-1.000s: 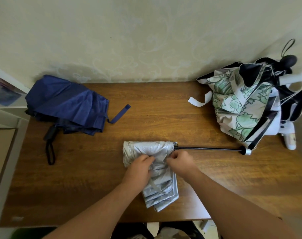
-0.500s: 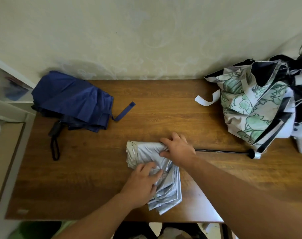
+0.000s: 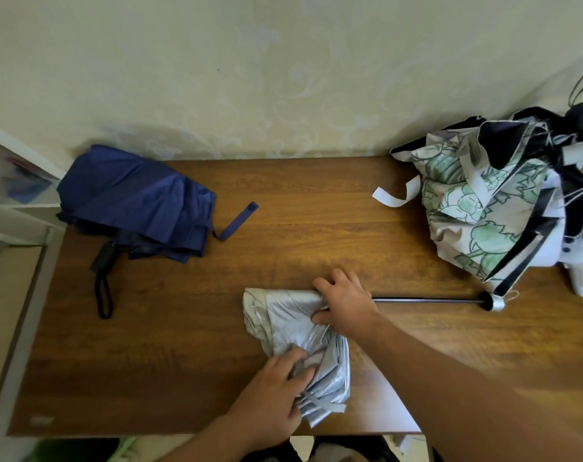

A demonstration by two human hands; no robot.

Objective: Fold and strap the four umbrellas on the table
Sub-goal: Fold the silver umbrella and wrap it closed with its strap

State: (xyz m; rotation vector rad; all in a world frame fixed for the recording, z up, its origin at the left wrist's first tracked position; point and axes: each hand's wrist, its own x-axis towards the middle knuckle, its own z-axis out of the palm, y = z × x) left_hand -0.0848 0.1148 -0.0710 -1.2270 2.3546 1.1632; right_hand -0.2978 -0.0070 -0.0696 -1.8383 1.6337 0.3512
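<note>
A silver-grey umbrella [image 3: 283,321] lies at the table's front centre, its canopy bunched and its thin black shaft [image 3: 426,299] stretching right to a silver end cap. My right hand [image 3: 345,303] grips the canopy where it meets the shaft. Lower down, my left hand [image 3: 271,395] presses and pinches the loose folds near the front edge. A navy umbrella [image 3: 140,205] with a loose strap lies unfolded at the back left. At the back right, a green-leaf print umbrella [image 3: 476,208] is piled with a black-and-white one [image 3: 576,195].
The wooden table [image 3: 316,235] stands against a pale wall. A white shelf unit [image 3: 16,208] borders its left side. The navy umbrella's black handle and wrist loop [image 3: 103,281] trail toward the front left. A white strap [image 3: 395,196] curls out from the leaf-print umbrella.
My right hand moved from the folds up onto the canopy's top by the shaft and took hold there. My left hand slid down toward the front edge along the folds.
</note>
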